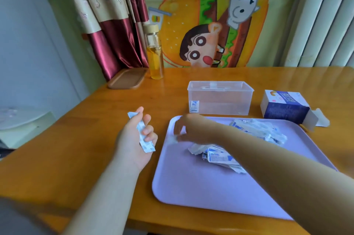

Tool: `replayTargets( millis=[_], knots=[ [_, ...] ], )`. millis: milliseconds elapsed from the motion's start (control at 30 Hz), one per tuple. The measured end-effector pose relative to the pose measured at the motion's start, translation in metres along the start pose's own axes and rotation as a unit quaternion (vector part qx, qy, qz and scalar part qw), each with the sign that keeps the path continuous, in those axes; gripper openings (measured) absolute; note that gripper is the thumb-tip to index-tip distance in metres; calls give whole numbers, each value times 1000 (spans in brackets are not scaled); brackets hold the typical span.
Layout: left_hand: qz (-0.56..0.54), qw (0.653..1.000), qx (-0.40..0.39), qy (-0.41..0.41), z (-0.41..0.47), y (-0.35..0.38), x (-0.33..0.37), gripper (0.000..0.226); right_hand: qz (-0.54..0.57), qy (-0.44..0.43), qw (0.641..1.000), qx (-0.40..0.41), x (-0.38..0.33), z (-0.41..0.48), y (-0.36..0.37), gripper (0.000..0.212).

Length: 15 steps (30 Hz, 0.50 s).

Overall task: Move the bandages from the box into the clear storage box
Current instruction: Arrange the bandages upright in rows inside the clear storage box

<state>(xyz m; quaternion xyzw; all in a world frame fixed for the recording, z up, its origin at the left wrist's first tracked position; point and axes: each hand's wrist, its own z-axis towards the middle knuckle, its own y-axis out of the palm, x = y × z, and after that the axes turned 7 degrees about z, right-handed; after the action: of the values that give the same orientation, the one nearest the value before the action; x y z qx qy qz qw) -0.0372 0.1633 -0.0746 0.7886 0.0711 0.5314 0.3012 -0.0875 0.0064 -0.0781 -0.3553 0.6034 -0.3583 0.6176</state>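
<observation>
Some wrapped bandages [147,146] sit pinched in left grip [134,138], right grip [184,129] too blurred to tell; thin, light, floppy strips, prob. best nipped mid-length.

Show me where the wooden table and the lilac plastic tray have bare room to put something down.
Free: the near half of the lilac plastic tray, in front of the wrapped bandages; the wooden table between the glass bottle and the clear plastic storage box. Crowded: the tray's far half, with the bandages and the right hand.
</observation>
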Motion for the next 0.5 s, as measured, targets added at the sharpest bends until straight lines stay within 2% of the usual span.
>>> replayTargets(
  millis=[33, 100, 167, 200, 233, 267, 333, 400, 500],
  knots=[
    [5, 1000, 10, 3, 3, 1, -1, 1, 53, 8, 997, 54, 1, 0, -8, 12],
    [29, 999, 21, 3, 6, 7, -5, 10, 207, 33, 967, 146, 4, -2, -25, 13],
    [72, 997, -4, -16, 5, 19, -10, 18, 400, 58, 903, 144, 5, -5, -36, 17],
    [99, 994, -43, -28, 3, 24, -12, 25, 451, 63, 882, 120, 2, -6, -38, 18],
    [118, 987, -98, -41, 1, 34, -17, 30, 456, 66, 882, 99, 3, -9, -39, 16],
    [128, 980, -144, -49, -2, 40, -20, 32, 432, 65, 896, 82, 0, -9, -37, 13],
    [136, 973, -176, -65, -2, 45, -25, 32, 353, 67, 930, 80, -6, -9, -33, 10],
    [99, 979, -154, -89, 2, 45, -30, 28, 315, 74, 939, 115, -2, -8, -32, 15],
    [26, 991, -74, -105, 10, 35, -32, 24, 224, 127, 953, 162, 15, -4, -32, 20]
  ],
)
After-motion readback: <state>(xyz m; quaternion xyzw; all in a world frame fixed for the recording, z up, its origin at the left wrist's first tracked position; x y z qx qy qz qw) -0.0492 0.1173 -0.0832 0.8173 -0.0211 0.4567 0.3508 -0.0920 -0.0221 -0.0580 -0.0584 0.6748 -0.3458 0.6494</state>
